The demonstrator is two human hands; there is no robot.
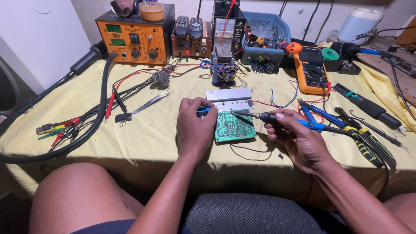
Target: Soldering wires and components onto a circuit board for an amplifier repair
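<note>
A green circuit board [234, 126] with a silver heat sink [229, 99] lies on the yellow cloth in front of me. My left hand [195, 128] rests at the board's left edge, fingers closed on a small blue tool [202, 111] whose tip points at the board. My right hand [297, 138] grips a soldering iron with a blue and black handle [288, 120]; its metal tip [240, 113] touches the board's upper part.
An orange soldering station [134, 37], a power supply [228, 28] and a blue basket [266, 37] stand at the back. An orange multimeter [311, 73], pliers and screwdrivers [359, 138] lie to the right. Cables, probes, tweezers [149, 103] lie to the left.
</note>
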